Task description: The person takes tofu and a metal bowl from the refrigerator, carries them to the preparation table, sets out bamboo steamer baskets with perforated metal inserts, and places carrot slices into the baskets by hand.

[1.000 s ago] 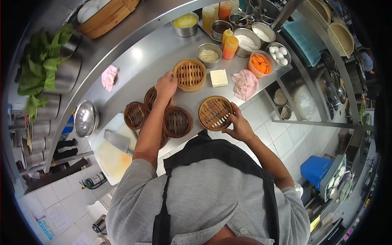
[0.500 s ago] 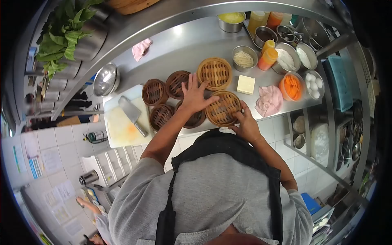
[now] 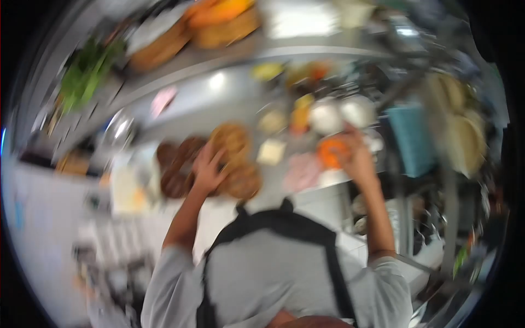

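Note:
My left hand (image 3: 206,170) lies with its fingers spread over the bamboo steamers, touching or just above them. Two of these are light steamers, an upper one (image 3: 232,141) and a lower one (image 3: 241,180); several darker steamers (image 3: 174,185) sit to their left. My right hand (image 3: 356,153) reaches over the right side of the counter, beside the orange carrot slices (image 3: 331,152) in their bowl. Motion smears its fingers, so whether it touches or holds anything is unclear. Bowls of white powder (image 3: 326,116) stand just beyond it.
A pale yellow block (image 3: 272,151) and a pink cloth (image 3: 302,170) lie between the steamers and the carrots. At left is a cutting board (image 3: 127,186), near a metal bowl (image 3: 119,130). Yellow and orange bottles (image 3: 301,113) stand behind. A shelf (image 3: 180,75) crosses above the counter.
My right hand has left the lower light steamer and moved right to the carrot bowl. My left hand stays at the steamers. The whole view has shifted and blurred.

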A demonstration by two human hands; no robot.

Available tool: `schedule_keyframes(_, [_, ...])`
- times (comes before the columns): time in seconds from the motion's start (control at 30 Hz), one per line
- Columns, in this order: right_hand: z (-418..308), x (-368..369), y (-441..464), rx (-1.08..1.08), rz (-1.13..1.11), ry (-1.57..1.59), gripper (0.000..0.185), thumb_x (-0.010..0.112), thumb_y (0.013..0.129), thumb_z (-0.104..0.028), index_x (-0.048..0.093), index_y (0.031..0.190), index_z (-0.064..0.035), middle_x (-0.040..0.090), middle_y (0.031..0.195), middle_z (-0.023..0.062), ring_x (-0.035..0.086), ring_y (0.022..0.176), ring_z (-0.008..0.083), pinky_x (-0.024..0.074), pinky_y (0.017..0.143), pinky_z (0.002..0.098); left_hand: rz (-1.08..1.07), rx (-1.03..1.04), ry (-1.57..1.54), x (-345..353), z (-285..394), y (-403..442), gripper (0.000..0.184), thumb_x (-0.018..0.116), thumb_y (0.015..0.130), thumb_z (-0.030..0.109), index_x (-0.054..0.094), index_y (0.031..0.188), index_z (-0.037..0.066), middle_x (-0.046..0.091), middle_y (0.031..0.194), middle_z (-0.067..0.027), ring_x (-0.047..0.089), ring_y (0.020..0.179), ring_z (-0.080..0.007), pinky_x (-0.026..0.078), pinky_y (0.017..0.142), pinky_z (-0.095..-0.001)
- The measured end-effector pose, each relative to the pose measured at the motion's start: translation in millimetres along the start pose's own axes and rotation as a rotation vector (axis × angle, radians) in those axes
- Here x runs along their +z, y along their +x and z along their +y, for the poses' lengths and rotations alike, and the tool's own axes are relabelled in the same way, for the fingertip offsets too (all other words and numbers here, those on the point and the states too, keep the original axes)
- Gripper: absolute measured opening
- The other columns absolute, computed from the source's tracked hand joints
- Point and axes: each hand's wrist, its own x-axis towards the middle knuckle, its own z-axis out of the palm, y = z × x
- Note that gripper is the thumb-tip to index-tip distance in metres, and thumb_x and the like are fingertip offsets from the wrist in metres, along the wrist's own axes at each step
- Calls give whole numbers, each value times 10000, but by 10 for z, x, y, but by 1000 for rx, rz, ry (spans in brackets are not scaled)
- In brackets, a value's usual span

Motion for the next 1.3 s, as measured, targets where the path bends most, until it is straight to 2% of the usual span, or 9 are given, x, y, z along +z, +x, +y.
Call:
schedule_keyframes(0.33, [-227, -2340, 1190, -91, 860, 40, 240, 783, 887, -169, 711, 1073, -35, 722, 1170, 174, 705, 1104, 373, 565, 936, 445, -204, -210, 124, -57, 182, -10, 913, 707, 850, 622, 385, 1622, 258, 75, 1740, -222, 88, 1600, -436, 102, 1242, -644])
schedule_keyframes(0.53, [535, -2784, 2438, 211, 488, -405, 552, 811, 836, -424, 729, 1184, -4, 760, 1139, 192, 733, 1048, 369, 581, 914, 429, 144, -265, -94, -257, 368, -416, 858, 753, 870, 521, 434, 1580, 160, 106, 1730, -245, 105, 1596, -452, 124, 1230, -652])
schedule_keyframes(0.6, [729, -2707, 2678, 440, -93, -630, 747, 843, 747, -550, 719, 1235, 2, 757, 1153, 212, 728, 1078, 374, 579, 939, 436, 156, -343, -84, -258, 369, -673, 792, 788, 861, 430, 496, 1528, 117, 155, 1713, -272, 168, 1577, -479, 203, 1212, -640])
schedule_keyframes(0.7, [548, -2697, 2613, 437, -2, -636, 755, 878, 701, -571, 747, 1178, -1, 750, 1157, 234, 721, 1098, 382, 572, 966, 445, 295, -470, -244, -210, 306, -1098, 657, 849, 833, 263, 609, 1407, 53, 196, 1681, -323, 291, 1515, -533, 399, 1134, -577])
schedule_keyframes(0.87, [700, -2628, 2559, 371, 215, -700, 679, 912, 675, -520, 777, 1037, 38, 747, 1140, 256, 712, 1110, 392, 567, 974, 442, 380, -528, -282, -12, 84, -1646, 579, 841, 856, 184, 627, 1377, 53, 195, 1688, -303, 329, 1506, -514, 411, 1145, -543])
schedule_keyframes(0.97, [720, -2658, 2458, 306, 317, -522, 648, 911, 701, -492, 773, 1038, 44, 756, 1091, 257, 729, 1051, 399, 571, 953, 445, 459, -491, -306, 36, 20, -1751, 544, 828, 866, 148, 633, 1366, 58, 201, 1688, -293, 333, 1510, -493, 395, 1163, -533])
schedule_keyframes(1.13, [961, -2770, 2483, 409, 446, 278, 390, 914, 759, -259, 771, 985, 26, 760, 875, 133, 709, 777, 202, 558, 758, 350, 322, -664, -391, -532, 540, -1234, 451, 782, 899, 169, 661, 1307, 21, 252, 1672, -286, 389, 1483, -458, 380, 1174, -490])
schedule_keyframes(1.17, [965, -2795, 2485, 430, 429, 335, 425, 903, 765, -182, 728, 1093, 23, 729, 909, 87, 654, 813, 119, 520, 743, 300, 327, -662, -388, -551, 567, -1169, 451, 782, 899, 169, 661, 1307, 21, 252, 1672, -286, 389, 1483, -458, 380, 1174, -490])
schedule_keyframes(1.3, [954, -2755, 2425, 262, 294, 432, 472, 838, 840, -94, 608, 1241, -1, 676, 1130, 57, 622, 1063, 148, 481, 956, 283, 256, -609, -371, -695, 715, -900, 421, 766, 910, 191, 681, 1274, -2, 302, 1651, -292, 400, 1479, -457, 371, 1176, -463])
